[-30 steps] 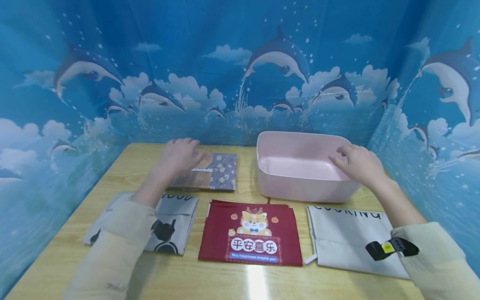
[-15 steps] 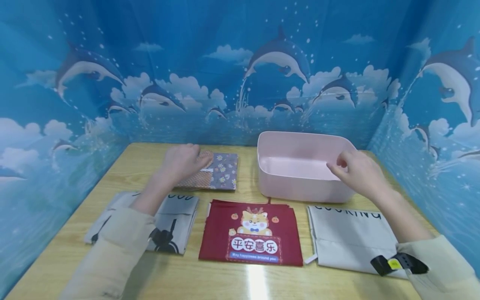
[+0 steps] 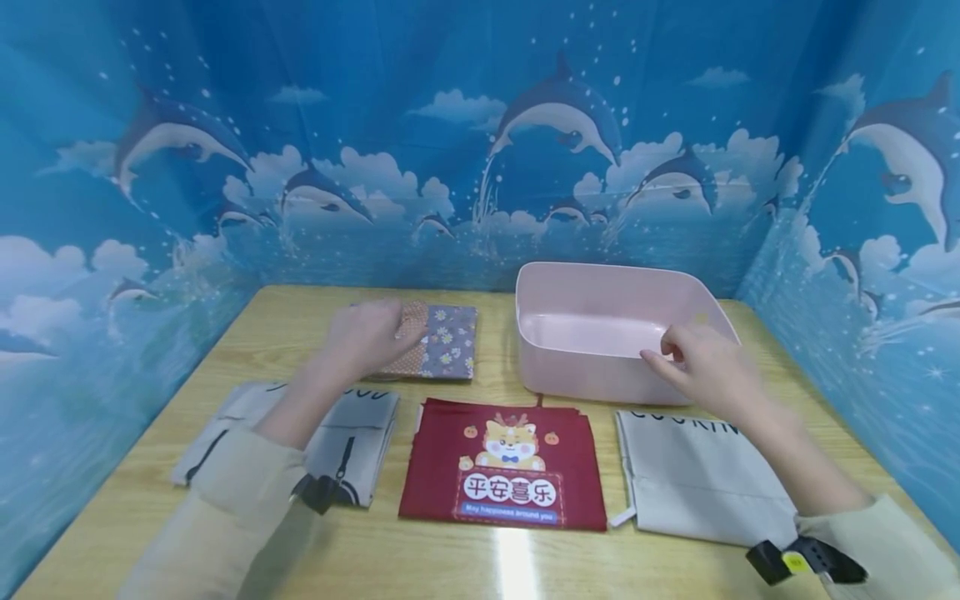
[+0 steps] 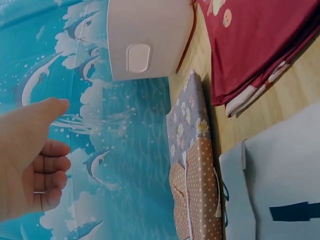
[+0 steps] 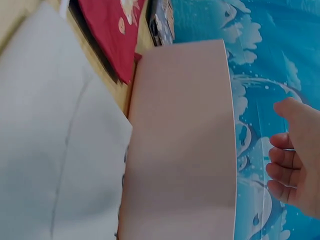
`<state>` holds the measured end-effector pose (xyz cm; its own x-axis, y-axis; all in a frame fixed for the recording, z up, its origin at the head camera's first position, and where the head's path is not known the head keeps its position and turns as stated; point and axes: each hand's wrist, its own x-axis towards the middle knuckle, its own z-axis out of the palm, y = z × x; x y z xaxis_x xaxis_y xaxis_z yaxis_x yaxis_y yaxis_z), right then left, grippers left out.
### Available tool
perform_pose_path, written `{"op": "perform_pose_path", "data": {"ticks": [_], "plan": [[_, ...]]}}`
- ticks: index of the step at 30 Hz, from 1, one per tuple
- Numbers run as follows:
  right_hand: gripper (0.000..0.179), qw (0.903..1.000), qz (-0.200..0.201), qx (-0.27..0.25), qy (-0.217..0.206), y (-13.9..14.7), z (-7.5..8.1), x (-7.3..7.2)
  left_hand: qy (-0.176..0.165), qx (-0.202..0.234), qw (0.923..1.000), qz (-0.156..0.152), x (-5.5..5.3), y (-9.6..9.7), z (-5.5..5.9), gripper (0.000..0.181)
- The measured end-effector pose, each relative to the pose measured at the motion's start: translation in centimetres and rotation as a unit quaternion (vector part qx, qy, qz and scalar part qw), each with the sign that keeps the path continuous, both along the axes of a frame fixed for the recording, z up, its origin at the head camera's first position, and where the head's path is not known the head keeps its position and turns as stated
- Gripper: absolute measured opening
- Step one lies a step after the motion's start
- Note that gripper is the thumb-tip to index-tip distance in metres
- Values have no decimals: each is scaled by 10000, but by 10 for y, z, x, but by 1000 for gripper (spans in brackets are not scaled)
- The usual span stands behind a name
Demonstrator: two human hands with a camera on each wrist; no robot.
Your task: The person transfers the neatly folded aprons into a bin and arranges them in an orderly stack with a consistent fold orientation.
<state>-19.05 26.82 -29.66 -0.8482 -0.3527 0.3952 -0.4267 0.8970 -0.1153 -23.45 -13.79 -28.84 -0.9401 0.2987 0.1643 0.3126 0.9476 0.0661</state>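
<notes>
wood-grained, the table (image 3: 420,562) bore a pink bin (image 3: 600,379) at back right, probably light and stiff, best taken by its rim; no contents showed inside. left of it, the floral folded cloth (image 3: 452,342) looked soft and light, likely easiest to grip by its folded edge. the right hand (image 3: 708,365) hung near the bin and the left hand (image 3: 366,337) above the cloth, fingers loosely bent, both holding nothing.

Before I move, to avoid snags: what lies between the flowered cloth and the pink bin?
Only bare table separates the flowered cloth from the pink bin in the head view.
</notes>
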Motion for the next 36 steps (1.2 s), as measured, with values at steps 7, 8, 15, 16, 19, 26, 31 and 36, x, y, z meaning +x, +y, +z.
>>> {"op": "perform_pose_path", "data": {"ticks": [7,8,15,16,19,26,31,36], "plan": [[21,9985,337,287,333,-8,-13,10,56,-304,9993,-214,9,1,-7,44],[22,9984,341,328,315,-9,-15,11,52,-306,9992,-243,11,2,-8,44],[29,9978,245,604,114,-14,-29,17,-256,-477,9983,-198,17,4,-16,60],[30,9976,240,640,117,-14,-31,18,-287,-501,9981,-202,18,4,-17,64],[31,9975,163,690,26,-17,-37,20,-381,-597,9972,-220,21,5,-22,72],[33,9964,-26,750,-392,-25,-47,25,-178,-874,9950,-447,29,8,-35,62],[38,9954,-63,820,-493,-30,-53,26,-162,-747,9959,-487,33,8,-42,66],[43,9945,-58,865,-592,-33,-59,29,-217,-775,9959,-420,37,9,-49,71]]}}
